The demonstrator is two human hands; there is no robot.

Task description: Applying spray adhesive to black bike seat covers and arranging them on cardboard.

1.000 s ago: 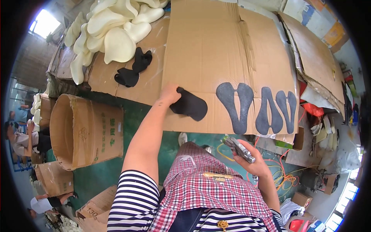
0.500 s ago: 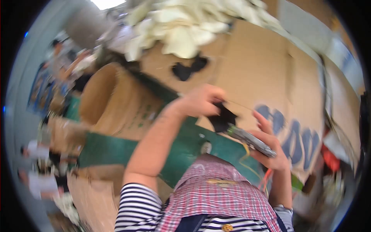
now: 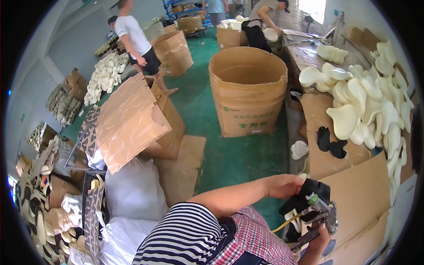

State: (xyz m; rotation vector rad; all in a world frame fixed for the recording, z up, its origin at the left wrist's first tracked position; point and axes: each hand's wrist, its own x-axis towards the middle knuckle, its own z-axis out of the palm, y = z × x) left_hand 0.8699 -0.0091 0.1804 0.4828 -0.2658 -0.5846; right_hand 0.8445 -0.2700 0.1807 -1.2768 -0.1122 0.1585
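My left hand [image 3: 286,186] is closed on the edge of a black, flat, flexible piece [image 3: 316,189], its fingers partly hidden behind it. In my right hand [image 3: 321,240] sits a metal spray gun [image 3: 326,213] with a green part near its front and a yellow hose. The gun's front overlaps the black piece in the picture; whether they touch I cannot tell. Beyond my hands, two black cutouts [image 3: 338,149] lie on the cardboard-covered table [image 3: 357,185]. A big heap of cream-coloured, rounded foam pieces [image 3: 349,119] rests behind them.
A tall, open cardboard box [image 3: 249,104] stands on the green floor [image 3: 201,92] ahead. Leftward are a box with flattened cardboard [image 3: 132,119] over it and white plastic sacks [image 3: 134,187]. A person in a white shirt [image 3: 136,37] stands farther off; another bends over the far worktop.
The view has swung left, bringing the floor, boxes and people into the picture. Both hands still hold the black piece and the spray gun, now at the lower right of the view.
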